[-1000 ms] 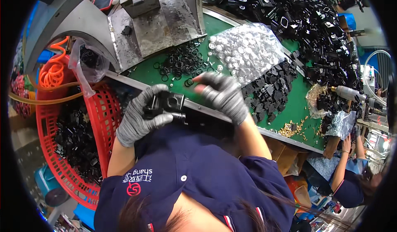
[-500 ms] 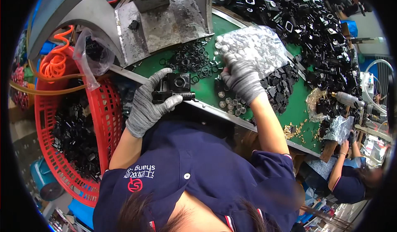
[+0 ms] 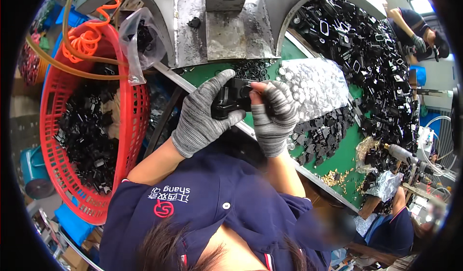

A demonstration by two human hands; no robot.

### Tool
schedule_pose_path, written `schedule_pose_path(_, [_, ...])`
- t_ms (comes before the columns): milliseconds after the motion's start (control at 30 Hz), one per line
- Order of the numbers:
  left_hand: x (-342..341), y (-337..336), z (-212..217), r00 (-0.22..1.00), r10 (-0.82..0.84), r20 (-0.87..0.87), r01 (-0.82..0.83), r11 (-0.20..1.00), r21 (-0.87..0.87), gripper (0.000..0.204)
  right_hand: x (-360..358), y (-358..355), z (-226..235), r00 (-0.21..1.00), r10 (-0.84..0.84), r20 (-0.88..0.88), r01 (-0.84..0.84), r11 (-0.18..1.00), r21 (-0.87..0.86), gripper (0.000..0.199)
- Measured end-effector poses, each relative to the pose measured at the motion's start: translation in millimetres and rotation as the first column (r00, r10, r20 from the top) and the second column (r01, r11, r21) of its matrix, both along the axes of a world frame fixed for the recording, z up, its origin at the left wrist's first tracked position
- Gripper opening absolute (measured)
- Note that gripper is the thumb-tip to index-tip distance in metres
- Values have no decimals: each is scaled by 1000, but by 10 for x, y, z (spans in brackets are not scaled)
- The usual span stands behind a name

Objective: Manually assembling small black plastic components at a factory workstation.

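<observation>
Black part sits in left hand, pinched between thumb and fingers, over green table's near edge. Right hand just right of it, bent fingertips at its right side; can't tell if pinching anything. Long axis unclear.

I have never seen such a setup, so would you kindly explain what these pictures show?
No robot here: a person works by hand, and a fisheye camera on the head looks down, so straight edges bend. The gloved left hand holds a black part; the gloved right hand is at its right side. On the green table lie black rings, a bag of silvery pieces, flat black pieces and gold-coloured bits. A red basket at left holds more black parts; a metal machine is at the top.
</observation>
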State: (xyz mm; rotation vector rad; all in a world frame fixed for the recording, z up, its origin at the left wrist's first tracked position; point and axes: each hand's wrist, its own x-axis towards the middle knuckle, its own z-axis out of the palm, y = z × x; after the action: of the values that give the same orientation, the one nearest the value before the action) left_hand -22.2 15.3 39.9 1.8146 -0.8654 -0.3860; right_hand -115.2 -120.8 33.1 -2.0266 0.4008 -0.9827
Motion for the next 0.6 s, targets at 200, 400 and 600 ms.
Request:
schedule_pose_path(200, [-42, 2, 20, 997, 35, 68, -30, 997, -72, 78, 15, -40, 25, 990, 23, 139, -105, 780, 617, 14])
schedule_pose_path(400, [-49, -27, 42, 994, 44, 105, -36, 996, -76, 77, 48, -86, 7, 959, 98, 267, -282, 453, 846, 17])
schedule_pose_path(600, [-15, -3, 83, 999, 31, -20, -32, 998, -47, 76, 102, -85, -18, 917, 166, 362, -396, 280, 875, 21])
